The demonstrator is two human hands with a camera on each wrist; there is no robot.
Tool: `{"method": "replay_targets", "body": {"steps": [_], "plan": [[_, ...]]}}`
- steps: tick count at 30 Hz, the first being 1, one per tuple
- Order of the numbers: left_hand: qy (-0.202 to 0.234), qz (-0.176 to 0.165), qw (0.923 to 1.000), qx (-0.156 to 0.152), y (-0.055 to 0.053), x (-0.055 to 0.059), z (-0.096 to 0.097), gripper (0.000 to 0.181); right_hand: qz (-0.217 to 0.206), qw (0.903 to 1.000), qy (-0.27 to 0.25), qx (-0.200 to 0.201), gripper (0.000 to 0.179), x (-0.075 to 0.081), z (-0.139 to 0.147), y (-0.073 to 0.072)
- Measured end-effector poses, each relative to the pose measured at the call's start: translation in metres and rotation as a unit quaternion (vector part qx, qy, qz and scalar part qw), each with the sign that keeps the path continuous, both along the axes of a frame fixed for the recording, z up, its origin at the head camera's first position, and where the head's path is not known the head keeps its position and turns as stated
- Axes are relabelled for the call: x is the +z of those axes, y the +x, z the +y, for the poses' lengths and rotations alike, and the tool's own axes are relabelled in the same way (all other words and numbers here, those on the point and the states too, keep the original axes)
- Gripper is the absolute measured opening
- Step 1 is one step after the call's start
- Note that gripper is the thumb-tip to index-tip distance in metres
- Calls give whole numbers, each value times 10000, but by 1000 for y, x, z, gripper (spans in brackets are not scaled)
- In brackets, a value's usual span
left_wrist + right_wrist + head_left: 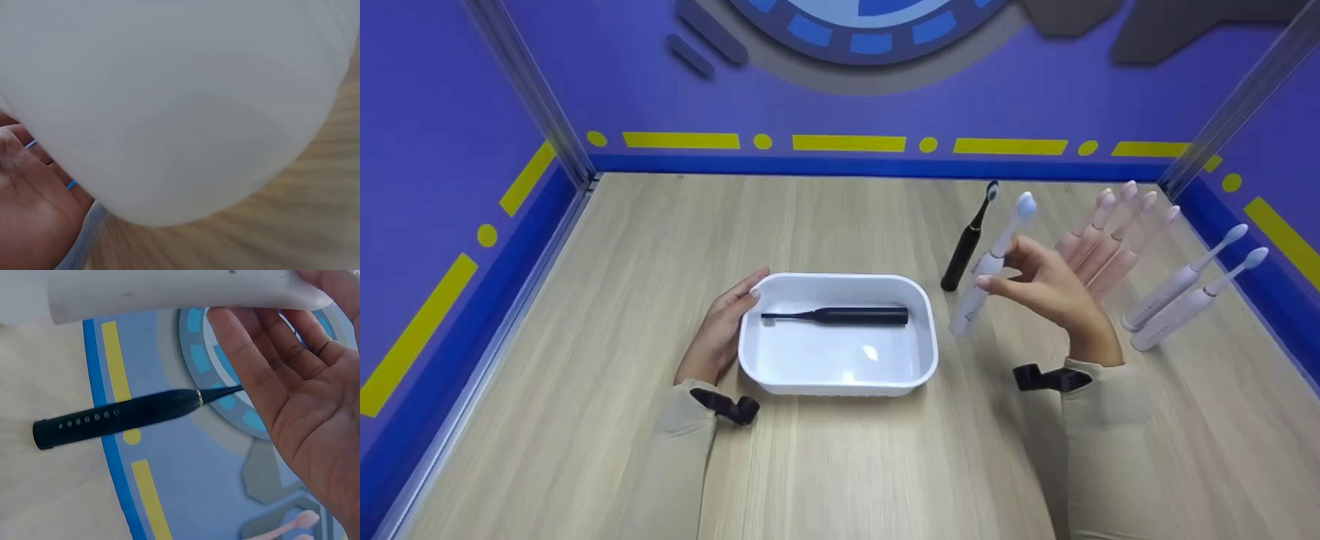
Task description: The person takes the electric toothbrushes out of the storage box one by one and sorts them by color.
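Note:
A white plastic bin (840, 382) has a black electric toothbrush (861, 316) lying inside it. My left hand (718, 330) holds the bin's left side, thumb at the rim; the left wrist view is mostly filled by the bin's outer wall (185, 124). To the right of the bin, my right hand (1054, 289) pinches a white electric toothbrush (988, 264) between thumb and fingers, brush head up. In the right wrist view its handle (140, 292) crosses the top. Just behind it another black electric toothbrush (962, 255) stands upright on the table.
Several pink electric toothbrushes (1119, 259) stand behind my right hand, partly hidden by it. Two more white toothbrushes (1161, 298) stand further right. Blue panels (840, 112) wall in the wooden table (585, 360) at the back and sides.

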State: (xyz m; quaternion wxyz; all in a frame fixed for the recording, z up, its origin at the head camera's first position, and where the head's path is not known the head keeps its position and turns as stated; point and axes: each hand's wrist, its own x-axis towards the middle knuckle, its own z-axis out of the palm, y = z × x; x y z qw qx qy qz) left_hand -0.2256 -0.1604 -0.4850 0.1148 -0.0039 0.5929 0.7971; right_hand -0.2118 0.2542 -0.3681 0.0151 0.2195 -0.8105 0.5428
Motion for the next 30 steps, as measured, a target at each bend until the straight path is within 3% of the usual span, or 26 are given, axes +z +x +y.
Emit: {"method": "replay_targets", "body": {"steps": [15,30], "plan": [[22,105,9999,-48,1,2,-1,47,278,9977,344,-522,26,-2,39,7],[104,35,9999,-11,1,2,1,47,176,9923,744,-974,30,-12,77,16]]}}
